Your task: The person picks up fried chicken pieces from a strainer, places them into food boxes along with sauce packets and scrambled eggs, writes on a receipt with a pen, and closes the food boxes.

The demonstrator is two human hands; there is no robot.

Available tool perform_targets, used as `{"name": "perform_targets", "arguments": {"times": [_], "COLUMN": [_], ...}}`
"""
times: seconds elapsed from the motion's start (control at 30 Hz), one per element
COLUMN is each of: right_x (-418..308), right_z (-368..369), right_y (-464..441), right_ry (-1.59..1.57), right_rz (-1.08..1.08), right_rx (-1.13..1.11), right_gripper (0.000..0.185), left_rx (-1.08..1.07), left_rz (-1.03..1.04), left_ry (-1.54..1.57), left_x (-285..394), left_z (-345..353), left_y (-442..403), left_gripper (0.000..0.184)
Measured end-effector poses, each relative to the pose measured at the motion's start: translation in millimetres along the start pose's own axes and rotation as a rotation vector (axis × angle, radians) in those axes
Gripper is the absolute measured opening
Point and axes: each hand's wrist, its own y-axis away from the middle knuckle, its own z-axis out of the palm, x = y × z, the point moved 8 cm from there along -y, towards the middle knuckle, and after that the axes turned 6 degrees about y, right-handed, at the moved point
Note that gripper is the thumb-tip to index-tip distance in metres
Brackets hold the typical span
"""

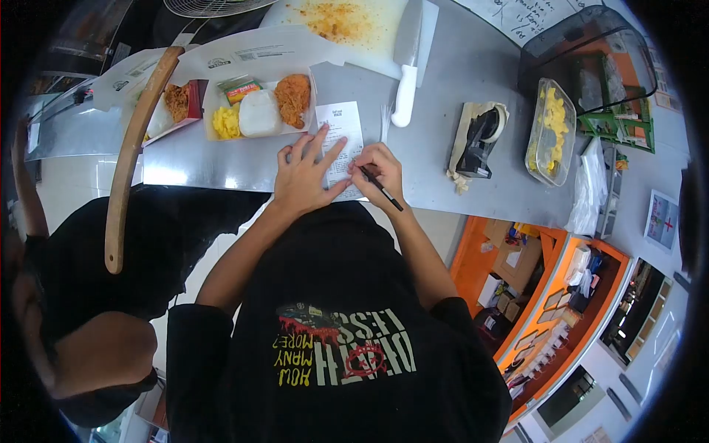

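A grey surface [480, 74] is being used as a bench, its metallic sheen showing along the near edge. Toward its far edge, a smooth white cutting board [377, 55] is being covered in part by orange crumbs. Left of the board, a cardboard box [273, 52] is being left open, presumably for access; a craggy fried piece [293, 100], a domed white rice block [258, 112] and soft yellow egg [227, 122] are being held inside. Near the right edge, more yellow pieces are being contained by a clear, rounded plastic container [536, 148]. Along the board's right edge a knife [407, 70] is being rested, its white handle being pointed toward the near edge. Between knife and container, a black tape dispenser [478, 148] is being stood within reach.

At the near edge, a receipt [340, 122], thin, white and oblong, is being pressed flat by the left hand [306, 177], whose fingers are being spread wide with nothing gripped, apparently so that the paper is being steadied. In the right hand [380, 171], a slim black pen [387, 193] is being pinched by curled fingers over the receipt's right edge, as for writing; whether paper is being touched by the tip cannot be told.
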Motion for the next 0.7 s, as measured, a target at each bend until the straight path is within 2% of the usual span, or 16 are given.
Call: {"name": "perform_targets", "arguments": {"times": [0.17, 0.47, 0.7], "right_x": [2, -11, -1], "right_z": [-4, -8, -7], "right_y": [2, 2, 4], "right_ry": [0.184, 0.307, 0.260], "right_rz": [-0.023, -0.086, -0.071], "right_rx": [-0.059, 0.056, 0.077], "right_gripper": [0.016, 0.014, 0.013], "left_rx": [-0.078, -0.067, -0.051], "left_rz": [-0.022, -0.036, -0.031], "left_ry": [-0.034, -0.043, -0.049], "left_x": [-1, 0, 0], "left_z": [6, 4, 4], "left_y": [1, -1, 0], "left_gripper": [0.080, 0.078, 0.079]}}
